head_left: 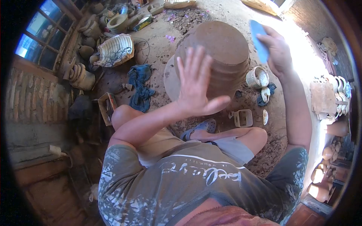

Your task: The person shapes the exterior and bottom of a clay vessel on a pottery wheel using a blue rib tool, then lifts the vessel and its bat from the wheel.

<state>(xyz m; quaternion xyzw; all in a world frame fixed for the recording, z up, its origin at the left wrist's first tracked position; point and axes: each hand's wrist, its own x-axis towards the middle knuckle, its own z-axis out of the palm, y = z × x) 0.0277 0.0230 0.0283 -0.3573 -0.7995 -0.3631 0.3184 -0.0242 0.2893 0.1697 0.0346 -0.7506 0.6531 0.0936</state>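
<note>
A large brown clay pot [222, 45] with a broad flat top and ridged sides stands in front of me. A paler round base [170, 80] shows at its left. My left hand [198, 81] is open, its fingers spread and a little blurred, in front of the pot's near left side; I cannot tell whether it touches the clay. Raised to the right of the pot, my right hand [278, 51] is closed on a flat blue piece [258, 40], blurred and held upright, apart from the pot.
Right of the pot stand a small bucket [257, 78] and a pale rectangular tub [243, 118]. At left lie a dark blue cloth [139, 88], a ribbed pale basin-like piece [117, 49] with wire, and several clay pots by the window. Shelved pottery [326, 154] lines the right.
</note>
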